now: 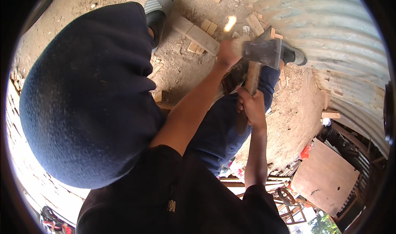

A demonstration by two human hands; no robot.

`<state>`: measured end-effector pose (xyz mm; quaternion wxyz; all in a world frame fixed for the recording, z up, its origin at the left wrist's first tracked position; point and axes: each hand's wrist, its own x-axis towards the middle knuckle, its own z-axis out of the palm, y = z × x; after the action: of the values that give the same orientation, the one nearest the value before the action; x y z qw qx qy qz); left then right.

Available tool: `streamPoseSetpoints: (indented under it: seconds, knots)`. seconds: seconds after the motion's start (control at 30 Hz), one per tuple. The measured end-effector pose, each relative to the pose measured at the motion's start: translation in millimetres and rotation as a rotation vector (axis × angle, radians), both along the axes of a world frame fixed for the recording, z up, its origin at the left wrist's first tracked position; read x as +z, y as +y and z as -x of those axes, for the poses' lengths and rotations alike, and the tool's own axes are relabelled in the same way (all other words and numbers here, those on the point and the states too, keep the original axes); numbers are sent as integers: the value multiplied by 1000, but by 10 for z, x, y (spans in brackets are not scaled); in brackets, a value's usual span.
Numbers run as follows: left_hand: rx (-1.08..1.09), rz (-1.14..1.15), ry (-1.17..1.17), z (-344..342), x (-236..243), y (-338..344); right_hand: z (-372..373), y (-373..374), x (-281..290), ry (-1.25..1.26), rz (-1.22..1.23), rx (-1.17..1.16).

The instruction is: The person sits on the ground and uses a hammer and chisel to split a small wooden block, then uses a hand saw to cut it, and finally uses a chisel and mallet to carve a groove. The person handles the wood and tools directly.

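My right hand (251, 107) grips the wooden handle of a hatchet (252, 79). Its dark steel head (262, 52) is up near my left hand. My left hand (227, 52) is closed around a small pale piece of wood (239, 44), blurred, right beside the hatchet head. Both hands are between my knees, which are in dark blue trousers; the left knee (86, 98) fills much of the view. Under the hands lies a dark block (233, 77), mostly hidden.
A long wooden plank (196, 32) and several small cut wood blocks (206, 27) lie on the dirt ground. My feet wear grey slippers (159, 6). A corrugated metal sheet (338, 31) curves along the right. A brown board (326, 176) lies lower right.
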<state>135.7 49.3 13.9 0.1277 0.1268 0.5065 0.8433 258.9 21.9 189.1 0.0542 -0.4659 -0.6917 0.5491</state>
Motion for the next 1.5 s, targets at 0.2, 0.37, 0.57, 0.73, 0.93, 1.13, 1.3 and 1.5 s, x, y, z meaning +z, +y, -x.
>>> streamPoseSetpoints:
  seconds: [0.2, 0.37, 0.57, 0.73, 0.93, 1.13, 1.3, 1.5]
  knots:
    - [62, 269, 120, 214, 1, -44, -181, -236, 230, -27, 181, -58]
    - [-110, 419, 54, 284, -15, -5, -739, -425, 128, 45, 332, -124]
    - [-53, 529, -91, 737, 25, 99, -1337, -569, -93, 89, 431, -404]
    - [-508, 1358, 575, 1557, 37, 180, -1537, -525, -231, 275, 747, -647]
    - [-922, 1590, 847, 2266, -674, -159, -1422, -393, -234, 292, 797, -694]
    - [-992, 1555, 743, 2018, -654, 117, -1342, -344, -227, 263, 826, -689]
    - [-1007, 1503, 683, 2022, -1057, 115, -1315, -318, -224, 246, 840, -707]
    - [-954, 1755, 407, 1950, -912, -56, -1302, -324, -243, 296, 855, -706]
